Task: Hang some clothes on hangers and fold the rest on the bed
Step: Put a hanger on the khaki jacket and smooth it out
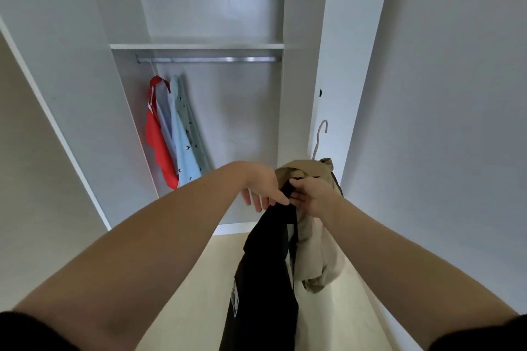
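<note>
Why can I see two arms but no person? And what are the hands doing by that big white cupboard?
The camera sits on the person's head and looks forward and down, so you see only their own arms. There is just this one picture. The right hand pinches a black garment that hangs down towards the floor. The left hand touches it with fairly straight fingers. Behind it is a beige garment, which seems to sit on a hanger whose hook pokes up. In front stands an open white wardrobe. At the left end of its metal rail hang a red garment and a light blue shirt.
</note>
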The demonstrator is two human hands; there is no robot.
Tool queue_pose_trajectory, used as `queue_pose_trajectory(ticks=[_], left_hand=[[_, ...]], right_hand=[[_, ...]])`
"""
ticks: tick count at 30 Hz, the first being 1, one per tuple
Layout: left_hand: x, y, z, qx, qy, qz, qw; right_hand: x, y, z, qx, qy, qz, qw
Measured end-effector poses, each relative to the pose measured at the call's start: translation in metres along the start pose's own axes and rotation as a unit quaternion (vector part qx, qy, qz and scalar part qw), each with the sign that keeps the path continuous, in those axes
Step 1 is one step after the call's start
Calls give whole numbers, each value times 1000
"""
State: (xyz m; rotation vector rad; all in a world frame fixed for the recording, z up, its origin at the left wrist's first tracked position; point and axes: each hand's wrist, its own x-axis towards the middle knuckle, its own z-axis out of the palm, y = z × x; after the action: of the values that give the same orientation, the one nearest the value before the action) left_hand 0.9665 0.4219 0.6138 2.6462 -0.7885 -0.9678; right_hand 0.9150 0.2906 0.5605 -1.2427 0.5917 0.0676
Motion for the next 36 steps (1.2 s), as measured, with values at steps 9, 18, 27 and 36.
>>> queue_pose_trajectory(ticks=[9,18,27,36], left_hand=[[49,-81,-61,36,279,1,960],[154,-181,-187,-21,341,-86,936],[258,-272,-284,-145,355,-109,917],[364,-371,-389,-197,385,-101,896]], right_hand=[[78,-72,93,-1,-75,-16,997],[253,-144,163,-75,-133,-1,988],[394,-184,269,-94,-118,-14,988],[548,-213,344,-140,-68,-45,987]])
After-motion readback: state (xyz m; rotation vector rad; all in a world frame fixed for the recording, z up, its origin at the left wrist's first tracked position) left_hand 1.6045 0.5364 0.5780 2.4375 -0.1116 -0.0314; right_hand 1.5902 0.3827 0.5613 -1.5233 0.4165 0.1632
